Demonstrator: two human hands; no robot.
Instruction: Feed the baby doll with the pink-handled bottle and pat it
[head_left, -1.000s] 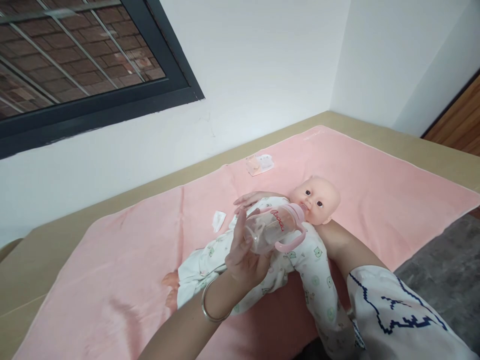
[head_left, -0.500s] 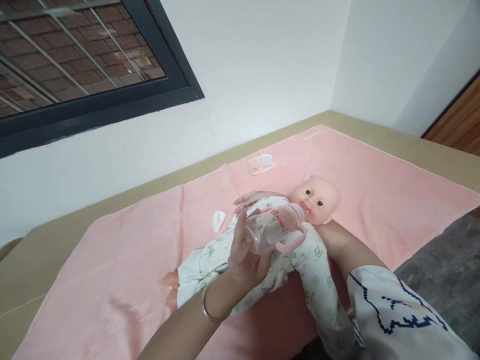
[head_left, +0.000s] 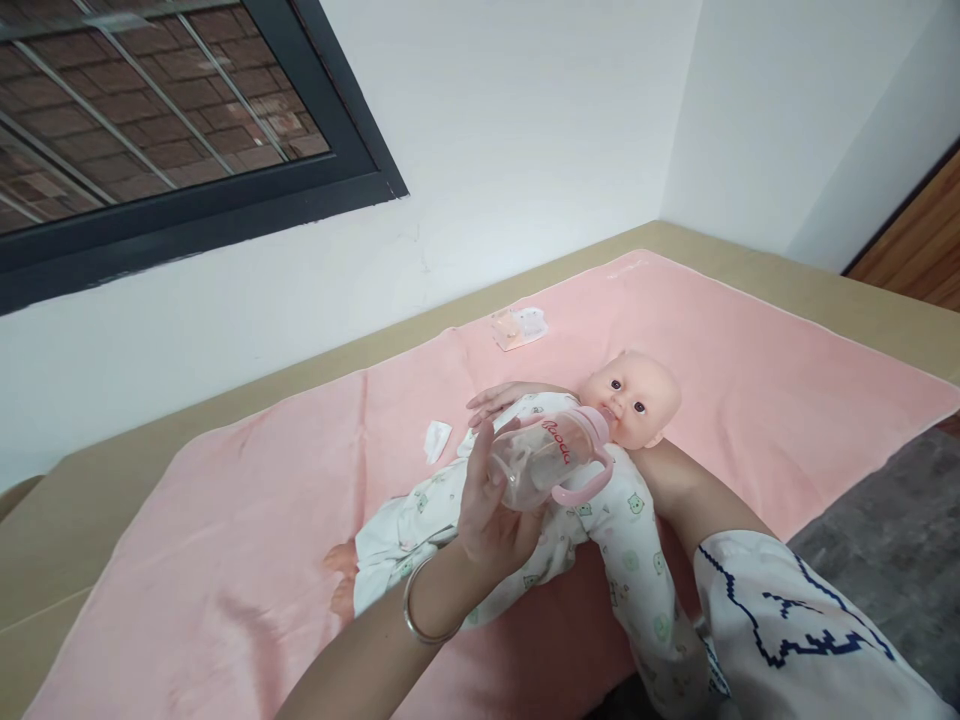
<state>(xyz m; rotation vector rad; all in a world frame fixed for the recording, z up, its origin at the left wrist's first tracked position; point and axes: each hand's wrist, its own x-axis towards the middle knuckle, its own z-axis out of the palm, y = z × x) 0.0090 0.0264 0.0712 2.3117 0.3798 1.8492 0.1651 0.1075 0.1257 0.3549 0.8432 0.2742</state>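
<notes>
A baby doll (head_left: pixel 634 395) in a white printed romper lies on its back on a pink blanket (head_left: pixel 750 370). My left hand (head_left: pixel 487 520), with a silver bangle on the wrist, is closed round the base of a clear baby bottle (head_left: pixel 551 455) that has a pink collar and handles. The bottle lies tilted, with its teat at the doll's mouth. My right hand (head_left: pixel 670 478) reaches under the doll's neck and head from the right. Its fingers are hidden behind the doll. A white sleeve with a blue pattern covers that arm.
The blanket covers a tan surface (head_left: pixel 75 520) that meets white walls at the back. A small clear packet (head_left: pixel 519 327) lies beyond the doll and a white scrap (head_left: pixel 437 440) to its left. A dark-framed window (head_left: pixel 150 120) is up left and a wooden door (head_left: pixel 915 240) at the right.
</notes>
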